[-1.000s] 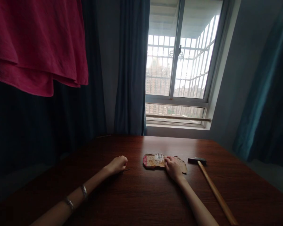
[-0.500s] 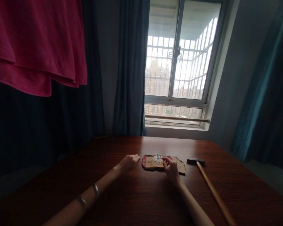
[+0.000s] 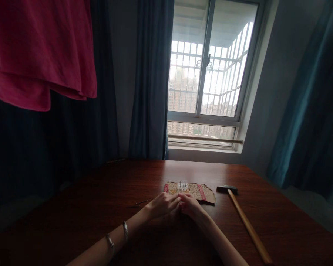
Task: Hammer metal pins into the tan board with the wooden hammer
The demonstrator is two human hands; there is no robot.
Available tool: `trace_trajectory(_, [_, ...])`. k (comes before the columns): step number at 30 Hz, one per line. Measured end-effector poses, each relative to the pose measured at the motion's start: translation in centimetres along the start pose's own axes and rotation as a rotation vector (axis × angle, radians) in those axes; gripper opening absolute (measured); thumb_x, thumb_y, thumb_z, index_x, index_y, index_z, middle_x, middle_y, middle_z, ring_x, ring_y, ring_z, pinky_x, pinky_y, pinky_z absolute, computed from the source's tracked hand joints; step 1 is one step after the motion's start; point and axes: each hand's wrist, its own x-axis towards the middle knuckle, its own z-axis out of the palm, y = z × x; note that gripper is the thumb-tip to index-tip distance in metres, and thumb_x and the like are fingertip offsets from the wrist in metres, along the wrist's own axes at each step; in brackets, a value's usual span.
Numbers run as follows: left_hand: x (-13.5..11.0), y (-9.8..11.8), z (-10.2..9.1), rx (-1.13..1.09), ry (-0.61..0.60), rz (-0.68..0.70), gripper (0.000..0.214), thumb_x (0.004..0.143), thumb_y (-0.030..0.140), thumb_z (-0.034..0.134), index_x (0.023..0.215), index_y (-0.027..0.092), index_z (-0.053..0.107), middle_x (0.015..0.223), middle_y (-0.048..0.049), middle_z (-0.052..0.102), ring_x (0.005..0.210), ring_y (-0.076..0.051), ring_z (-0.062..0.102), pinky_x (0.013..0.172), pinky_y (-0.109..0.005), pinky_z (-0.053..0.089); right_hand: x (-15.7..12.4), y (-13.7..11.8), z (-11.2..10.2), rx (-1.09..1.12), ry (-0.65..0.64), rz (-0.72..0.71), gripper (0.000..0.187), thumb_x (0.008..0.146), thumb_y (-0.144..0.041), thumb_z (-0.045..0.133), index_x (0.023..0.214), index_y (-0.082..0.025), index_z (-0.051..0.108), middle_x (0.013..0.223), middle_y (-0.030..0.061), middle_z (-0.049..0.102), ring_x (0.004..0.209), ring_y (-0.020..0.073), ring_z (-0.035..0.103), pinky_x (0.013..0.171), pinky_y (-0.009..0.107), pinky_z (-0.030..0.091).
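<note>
My left hand (image 3: 164, 204) and my right hand (image 3: 191, 205) meet at the fingertips, just in front of a patterned piece of cardboard (image 3: 195, 189). Both hands are closed; whatever lies between their fingers is hidden. Several thin nails (image 3: 182, 184) stand upright in a row on the cardboard, beyond the fingertips. The cardboard is spotted, with red bands and ragged edges. Two bracelets (image 3: 125, 231) circle my left forearm.
To the right lies a hammer (image 3: 245, 218), its dark head away from me and its wooden handle toward me. Thin dark slivers (image 3: 141, 203), perhaps nails, lie left of my left hand on the brown table (image 3: 122, 184). A pink cloth (image 3: 44, 55) hangs upper left.
My left hand has moved right and nearer to me. My right hand has come off the cardboard, moving left and nearer, and the two now touch. The view has shifted slightly.
</note>
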Motion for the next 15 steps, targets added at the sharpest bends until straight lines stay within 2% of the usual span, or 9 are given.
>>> trace_trajectory(4, [-0.1, 0.0, 0.0, -0.003, -0.043, 0.019, 0.030, 0.092, 0.022, 0.027, 0.096, 0.014, 0.056, 0.084, -0.0088, 0.059, 0.068, -0.014, 0.056, 0.058, -0.023, 0.044, -0.1, -0.1, -0.3, 0.042, -0.059, 0.038, 0.036, 0.061, -0.045, 0.071, 0.073, -0.013, 0.060, 0.055, -0.0038, 0.048, 0.044, 0.0037, 0.040, 0.038, 0.014, 0.023])
trace_trajectory(10, [0.0, 0.0, 0.1, -0.039, -0.036, 0.037, 0.027, 0.091, 0.020, 0.029, 0.093, 0.016, 0.055, 0.085, -0.0085, 0.059, 0.070, -0.015, 0.056, 0.060, -0.024, 0.046, -0.3, -0.6, -0.2, -0.003, -0.046, 0.019, 0.033, 0.060, -0.042, 0.072, 0.074, -0.014, 0.062, 0.056, -0.0037, 0.049, 0.045, 0.0040, 0.041, 0.041, 0.016, 0.028])
trace_trajectory(12, [0.0, -0.1, 0.2, -0.070, -0.008, -0.001, 0.024, 0.090, 0.019, 0.031, 0.099, 0.017, 0.054, 0.089, -0.0088, 0.058, 0.075, -0.016, 0.057, 0.063, -0.026, 0.046, -0.5, -1.0, -0.4, -0.047, -0.007, -0.012, 0.033, 0.061, -0.043, 0.071, 0.077, -0.015, 0.063, 0.059, -0.0027, 0.052, 0.046, 0.0047, 0.043, 0.041, 0.016, 0.030])
trace_trajectory(15, [0.2, -0.6, 0.6, -0.141, 0.095, -0.152, 0.027, 0.085, 0.019, 0.040, 0.111, 0.020, 0.047, 0.101, -0.0089, 0.055, 0.084, -0.018, 0.056, 0.070, -0.030, 0.047, -0.3, -2.2, -1.3, -0.138, 0.089, -0.107, 0.037, 0.062, -0.047, 0.068, 0.082, -0.016, 0.064, 0.066, 0.0002, 0.058, 0.051, 0.0071, 0.048, 0.043, 0.018, 0.034])
